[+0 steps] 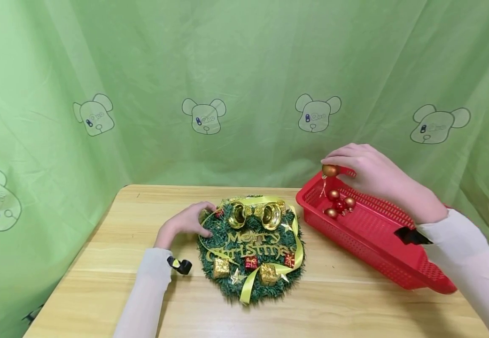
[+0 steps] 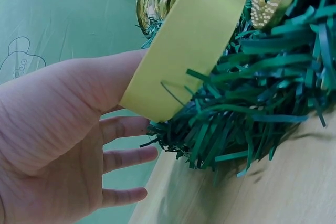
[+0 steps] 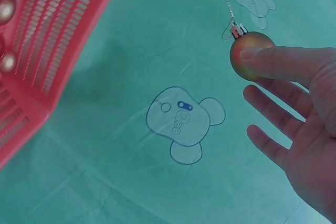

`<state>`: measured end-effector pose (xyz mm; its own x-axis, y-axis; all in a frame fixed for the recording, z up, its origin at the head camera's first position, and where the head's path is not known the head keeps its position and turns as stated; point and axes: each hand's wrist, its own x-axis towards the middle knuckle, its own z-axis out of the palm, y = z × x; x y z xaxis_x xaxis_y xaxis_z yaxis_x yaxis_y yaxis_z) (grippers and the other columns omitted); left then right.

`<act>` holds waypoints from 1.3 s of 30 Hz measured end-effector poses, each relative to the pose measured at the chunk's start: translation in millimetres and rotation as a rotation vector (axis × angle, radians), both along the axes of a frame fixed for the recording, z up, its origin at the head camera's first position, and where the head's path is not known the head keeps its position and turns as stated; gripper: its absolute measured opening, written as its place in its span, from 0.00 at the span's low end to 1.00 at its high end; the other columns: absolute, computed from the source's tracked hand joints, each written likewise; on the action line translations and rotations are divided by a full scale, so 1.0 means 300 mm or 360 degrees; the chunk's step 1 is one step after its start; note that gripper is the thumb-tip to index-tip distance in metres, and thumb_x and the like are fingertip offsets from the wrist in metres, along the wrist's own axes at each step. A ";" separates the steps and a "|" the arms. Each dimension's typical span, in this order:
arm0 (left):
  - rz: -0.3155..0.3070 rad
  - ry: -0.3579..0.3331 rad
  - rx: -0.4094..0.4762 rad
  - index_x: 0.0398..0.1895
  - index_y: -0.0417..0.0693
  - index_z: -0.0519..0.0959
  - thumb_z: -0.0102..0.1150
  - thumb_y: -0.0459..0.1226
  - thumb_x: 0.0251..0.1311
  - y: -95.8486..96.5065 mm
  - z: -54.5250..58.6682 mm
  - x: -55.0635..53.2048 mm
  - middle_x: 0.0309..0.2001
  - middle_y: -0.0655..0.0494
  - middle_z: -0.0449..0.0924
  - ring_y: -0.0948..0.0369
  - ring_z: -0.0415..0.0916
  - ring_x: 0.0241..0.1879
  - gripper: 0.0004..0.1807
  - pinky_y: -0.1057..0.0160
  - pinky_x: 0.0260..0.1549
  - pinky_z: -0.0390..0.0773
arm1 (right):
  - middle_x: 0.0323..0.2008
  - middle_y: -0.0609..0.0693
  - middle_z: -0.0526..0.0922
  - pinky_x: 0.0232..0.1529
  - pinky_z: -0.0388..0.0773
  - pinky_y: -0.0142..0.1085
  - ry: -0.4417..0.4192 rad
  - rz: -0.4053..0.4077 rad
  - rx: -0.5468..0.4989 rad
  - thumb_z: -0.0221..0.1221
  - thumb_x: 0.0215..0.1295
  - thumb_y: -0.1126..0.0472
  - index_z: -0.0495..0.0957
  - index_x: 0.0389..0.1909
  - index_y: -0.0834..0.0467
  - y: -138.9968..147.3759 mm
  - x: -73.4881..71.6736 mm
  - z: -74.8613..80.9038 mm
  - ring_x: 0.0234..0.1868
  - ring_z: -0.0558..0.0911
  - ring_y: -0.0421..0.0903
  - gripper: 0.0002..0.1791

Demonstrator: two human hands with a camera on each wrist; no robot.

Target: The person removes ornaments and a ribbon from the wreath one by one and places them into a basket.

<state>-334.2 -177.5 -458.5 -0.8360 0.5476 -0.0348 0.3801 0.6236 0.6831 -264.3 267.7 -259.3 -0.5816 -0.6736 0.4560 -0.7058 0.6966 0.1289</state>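
A green tinsel Christmas wreath lies on the table, bearing gold bells, gold "Merry Christmas" lettering, small gift boxes and a yellow ribbon. My left hand rests at the wreath's left edge. In the left wrist view its thumb passes behind the ribbon, while the other fingers extend fairly straight near the greenery. Above the far end of a red basket, my right hand pinches a gold-orange Christmas ball between thumb and fingers. A silvery hanging string trails from its cap.
Several small balls, gold ones and a red one, lie in the basket's far left part. The basket stands slantwise right of the wreath on a wooden table. A green curtain with bear drawings hangs behind.
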 end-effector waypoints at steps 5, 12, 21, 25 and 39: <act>0.0007 -0.0002 -0.0007 0.70 0.45 0.68 0.79 0.36 0.45 -0.009 -0.003 -0.003 0.73 0.46 0.68 0.42 0.62 0.74 0.45 0.38 0.75 0.61 | 0.48 0.56 0.88 0.52 0.80 0.56 0.0007 0.0024 0.0048 0.74 0.42 0.78 0.86 0.49 0.60 0.026 -0.012 0.007 0.51 0.84 0.57 0.28; 0.0005 -0.0006 -0.0015 0.69 0.46 0.68 0.79 0.36 0.45 -0.013 -0.005 -0.006 0.73 0.45 0.67 0.42 0.62 0.74 0.45 0.38 0.74 0.62 | 0.47 0.56 0.88 0.51 0.81 0.57 -0.0038 -0.0032 0.0137 0.75 0.44 0.75 0.86 0.49 0.59 0.065 -0.029 0.006 0.51 0.83 0.57 0.27; 0.0002 -0.0009 -0.0002 0.70 0.46 0.68 0.79 0.36 0.46 -0.014 -0.008 -0.008 0.73 0.45 0.67 0.42 0.62 0.74 0.45 0.39 0.75 0.62 | 0.48 0.58 0.88 0.52 0.81 0.60 -0.0127 -0.0124 0.0182 0.74 0.46 0.73 0.86 0.48 0.60 0.119 -0.075 -0.031 0.50 0.83 0.59 0.24; 0.0002 -0.0004 -0.0004 0.70 0.45 0.68 0.79 0.36 0.45 -0.013 -0.010 -0.006 0.72 0.46 0.68 0.43 0.62 0.74 0.45 0.39 0.75 0.61 | 0.46 0.58 0.88 0.49 0.82 0.59 -0.0143 -0.0126 0.0177 0.74 0.46 0.73 0.86 0.47 0.60 0.135 -0.103 -0.064 0.48 0.84 0.59 0.23; -0.0002 0.0021 -0.0005 0.70 0.43 0.68 0.79 0.35 0.45 -0.002 -0.003 -0.006 0.71 0.46 0.70 0.43 0.62 0.74 0.45 0.40 0.76 0.59 | 0.44 0.59 0.88 0.44 0.83 0.59 -0.0160 -0.0156 0.0241 0.71 0.44 0.77 0.86 0.46 0.63 0.197 -0.194 -0.218 0.45 0.84 0.60 0.23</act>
<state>-335.8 -178.2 -459.3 -0.8356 0.5487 -0.0255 0.3899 0.6253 0.6760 -322.6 326.9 -324.7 -0.6854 -0.6679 0.2900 -0.6500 0.7407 0.1697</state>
